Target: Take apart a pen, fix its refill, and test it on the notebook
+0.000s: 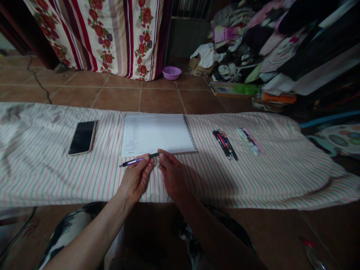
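A pen with a purple barrel and dark front part lies level between my hands, over the near edge of an open spiral notebook. My left hand pinches it around the middle, thumb on top. At its right end, the fingertips of my right hand close on the dark tip. Whether a cap sits there is too small to tell. The notebook's page is mostly blank white, with printed text down its left side and wire binding at the right.
A phone lies screen up on the striped cloth at the left. Right of the notebook are a bundle of dark pens and a group of pale pens. Beyond, a purple basin stands on the tiled floor near piled clothes.
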The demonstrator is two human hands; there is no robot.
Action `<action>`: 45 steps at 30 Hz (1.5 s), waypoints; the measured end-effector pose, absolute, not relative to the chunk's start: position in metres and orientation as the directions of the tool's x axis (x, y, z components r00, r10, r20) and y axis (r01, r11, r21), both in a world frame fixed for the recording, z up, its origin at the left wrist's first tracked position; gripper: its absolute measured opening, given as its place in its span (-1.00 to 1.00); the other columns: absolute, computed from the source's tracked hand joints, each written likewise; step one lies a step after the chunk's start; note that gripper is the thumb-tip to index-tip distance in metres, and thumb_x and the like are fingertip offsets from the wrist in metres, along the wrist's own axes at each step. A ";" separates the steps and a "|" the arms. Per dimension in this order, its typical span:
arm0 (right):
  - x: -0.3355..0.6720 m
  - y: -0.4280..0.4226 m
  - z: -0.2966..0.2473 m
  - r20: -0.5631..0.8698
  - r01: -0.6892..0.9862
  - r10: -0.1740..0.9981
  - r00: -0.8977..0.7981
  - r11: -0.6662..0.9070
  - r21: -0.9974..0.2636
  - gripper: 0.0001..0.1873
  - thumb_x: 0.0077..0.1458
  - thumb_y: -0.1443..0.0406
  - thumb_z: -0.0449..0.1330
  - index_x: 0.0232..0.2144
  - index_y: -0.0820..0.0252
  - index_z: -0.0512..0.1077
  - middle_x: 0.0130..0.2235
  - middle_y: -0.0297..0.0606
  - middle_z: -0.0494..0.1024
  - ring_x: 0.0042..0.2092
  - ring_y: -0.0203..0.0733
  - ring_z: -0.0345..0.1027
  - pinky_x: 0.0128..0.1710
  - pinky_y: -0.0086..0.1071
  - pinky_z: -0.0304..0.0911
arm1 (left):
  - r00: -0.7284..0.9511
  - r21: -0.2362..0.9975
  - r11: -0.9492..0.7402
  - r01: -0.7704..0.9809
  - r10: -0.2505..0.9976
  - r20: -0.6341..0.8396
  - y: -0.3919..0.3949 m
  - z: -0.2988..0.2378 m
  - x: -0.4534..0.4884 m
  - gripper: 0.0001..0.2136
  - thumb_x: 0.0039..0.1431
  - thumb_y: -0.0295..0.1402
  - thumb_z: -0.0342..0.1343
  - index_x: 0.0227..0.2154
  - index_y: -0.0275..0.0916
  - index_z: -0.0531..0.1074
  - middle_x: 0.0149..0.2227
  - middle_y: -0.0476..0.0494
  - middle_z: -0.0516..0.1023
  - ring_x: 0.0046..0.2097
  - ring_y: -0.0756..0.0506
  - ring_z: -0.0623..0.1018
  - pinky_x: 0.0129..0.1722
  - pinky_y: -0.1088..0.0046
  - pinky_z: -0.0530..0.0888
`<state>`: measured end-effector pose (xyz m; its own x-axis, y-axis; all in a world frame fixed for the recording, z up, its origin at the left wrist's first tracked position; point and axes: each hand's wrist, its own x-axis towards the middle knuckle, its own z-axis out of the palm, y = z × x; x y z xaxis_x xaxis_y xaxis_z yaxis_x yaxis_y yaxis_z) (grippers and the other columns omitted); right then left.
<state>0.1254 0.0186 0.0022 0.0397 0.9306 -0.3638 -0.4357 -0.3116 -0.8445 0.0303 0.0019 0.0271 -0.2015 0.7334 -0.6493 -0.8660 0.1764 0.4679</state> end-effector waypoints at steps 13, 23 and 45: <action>0.126 0.019 0.001 -0.377 -0.462 0.925 0.040 -0.317 -0.828 -0.75 -0.22 0.17 0.35 -0.40 0.11 0.56 -0.48 -0.37 0.46 -0.47 -0.33 0.20 -0.40 -0.38 0.21 | -0.203 0.498 0.187 -0.847 0.753 -0.626 0.002 0.025 0.030 -0.83 0.09 -0.74 0.04 -0.44 -0.44 0.47 -0.50 -0.15 0.55 -0.51 0.05 0.56 -0.48 0.67 0.55; 0.126 0.020 -0.005 -0.347 -0.449 0.936 0.064 -0.284 -0.847 -0.76 -0.19 0.17 0.33 -0.40 0.12 0.54 -0.52 -0.41 0.40 -0.47 -0.33 0.17 -0.38 -0.37 0.16 | -0.225 0.567 0.185 -0.803 0.787 -0.575 0.002 0.022 0.031 -0.82 0.09 -0.75 0.04 -0.47 -0.45 0.49 -0.52 -0.16 0.54 -0.49 0.05 0.56 -0.46 0.69 0.54; 0.125 0.016 -0.001 -0.329 -0.379 0.944 0.029 -0.294 -0.877 -0.72 -0.06 0.16 0.24 -0.25 0.08 0.52 -0.34 -0.33 0.54 -0.42 -0.31 0.32 -0.41 -0.42 0.25 | -0.192 0.522 0.199 -0.829 0.776 -0.601 0.003 0.025 0.032 -0.80 0.11 -0.75 -0.01 -0.44 -0.45 0.47 -0.49 -0.15 0.54 -0.48 0.06 0.56 -0.42 0.64 0.56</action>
<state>0.1251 0.0159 -0.0011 0.0291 0.9439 -0.3290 -0.3792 -0.2941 -0.8773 0.0322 0.0034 0.0247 -0.1917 0.7759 -0.6010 -0.8293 0.1995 0.5221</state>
